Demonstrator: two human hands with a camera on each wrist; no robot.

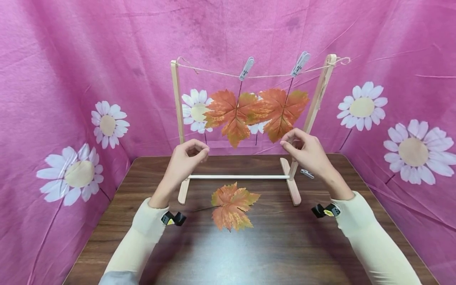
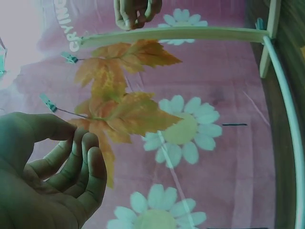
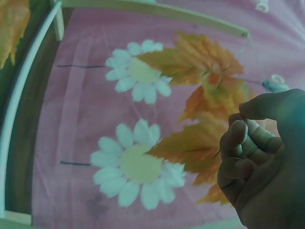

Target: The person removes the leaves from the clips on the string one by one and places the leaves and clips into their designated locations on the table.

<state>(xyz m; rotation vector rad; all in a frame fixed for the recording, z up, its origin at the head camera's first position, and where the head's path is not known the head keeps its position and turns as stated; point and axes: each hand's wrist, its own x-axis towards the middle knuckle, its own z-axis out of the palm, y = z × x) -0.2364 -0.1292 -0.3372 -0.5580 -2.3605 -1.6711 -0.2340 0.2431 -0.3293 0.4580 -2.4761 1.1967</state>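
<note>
Two orange autumn leaves, a left leaf (image 1: 233, 114) and a right leaf (image 1: 283, 113), hang by their stems from a string (image 1: 213, 72). A white clothespin (image 1: 246, 69) clips the left stem; another clothespin (image 1: 300, 64) clips the right one. My left hand (image 1: 187, 160) is raised by the frame's left post, thumb and fingers loosely curled with nothing seen between them. Close to the right leaf's lower edge is my right hand (image 1: 304, 152), its fingers likewise bent and holding nothing visible. A third leaf (image 1: 235, 206) lies on the table, stem pointing left.
The string spans a wooden frame (image 1: 315, 103) with two posts, feet and a white lower bar (image 1: 238, 177). A loose clothespin (image 1: 307, 173) lies on the table (image 1: 228, 257) beyond the right foot. Pink cloth (image 1: 142, 47) with printed daisies surrounds the table's back and sides.
</note>
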